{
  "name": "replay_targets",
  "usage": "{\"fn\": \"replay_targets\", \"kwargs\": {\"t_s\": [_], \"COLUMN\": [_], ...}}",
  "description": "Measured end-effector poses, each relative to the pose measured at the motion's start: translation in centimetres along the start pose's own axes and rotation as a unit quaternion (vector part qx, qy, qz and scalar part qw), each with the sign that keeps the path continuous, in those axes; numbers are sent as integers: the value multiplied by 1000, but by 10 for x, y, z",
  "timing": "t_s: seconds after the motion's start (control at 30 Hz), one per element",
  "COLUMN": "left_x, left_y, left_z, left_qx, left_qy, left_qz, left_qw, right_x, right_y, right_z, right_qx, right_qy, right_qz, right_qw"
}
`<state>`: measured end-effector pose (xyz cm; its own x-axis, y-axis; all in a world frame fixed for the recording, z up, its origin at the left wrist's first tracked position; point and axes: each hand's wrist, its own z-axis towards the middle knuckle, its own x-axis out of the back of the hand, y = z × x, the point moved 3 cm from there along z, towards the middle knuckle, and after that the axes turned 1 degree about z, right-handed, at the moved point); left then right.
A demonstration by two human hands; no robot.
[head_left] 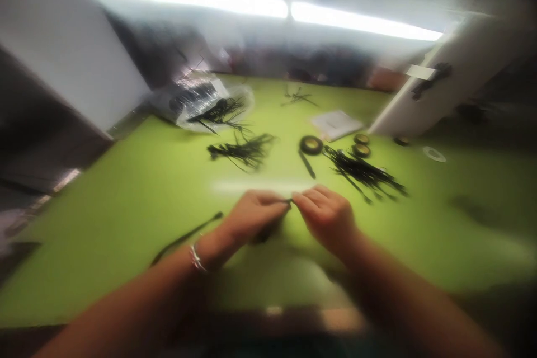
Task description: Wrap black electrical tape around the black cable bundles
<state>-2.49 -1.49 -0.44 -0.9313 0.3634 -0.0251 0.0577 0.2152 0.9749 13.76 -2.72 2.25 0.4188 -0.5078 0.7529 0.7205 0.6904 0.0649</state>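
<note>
My left hand (255, 215) and my right hand (329, 215) meet above the front middle of the green table. Both are closed in a pinch, fingertips almost touching. A short dark piece of what looks like a black cable (289, 201) shows between them; the fingers hide the rest, and the picture is blurred. To the left, a black cord (184, 239) with a thicker end lies on the table, partly behind my left forearm. Just beyond my right hand is a bundle of black cables (363, 170).
Black tape rolls (311, 145) lie near a white pad (337, 124). A loose bunch of black cables (243, 151) and a clear plastic bag (197, 100) of cables lie at the back left. White panels (448, 67) stand at both sides of the green table (126, 190).
</note>
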Motion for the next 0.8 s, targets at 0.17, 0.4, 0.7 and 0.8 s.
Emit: {"fn": "replay_targets", "kwargs": {"t_s": [0.17, 0.4, 0.7, 0.8], "left_x": [-1, 3, 4, 2], "left_y": [0, -7, 2, -5], "left_z": [1, 2, 4, 7], "left_qx": [4, 18, -72, -3], "left_qy": [-16, 16, 73, 30], "left_qz": [-49, -28, 118, -33], "left_qw": [999, 999, 988, 999], "right_x": [2, -4, -13, -10], "right_y": [1, 2, 6, 10], "right_z": [-1, 0, -2, -1], "right_qx": [2, -25, -120, -137], "right_qy": [21, -1, -123, -119], "right_qz": [15, 121, 280, 261], "right_qw": [1000, 992, 944, 948]}}
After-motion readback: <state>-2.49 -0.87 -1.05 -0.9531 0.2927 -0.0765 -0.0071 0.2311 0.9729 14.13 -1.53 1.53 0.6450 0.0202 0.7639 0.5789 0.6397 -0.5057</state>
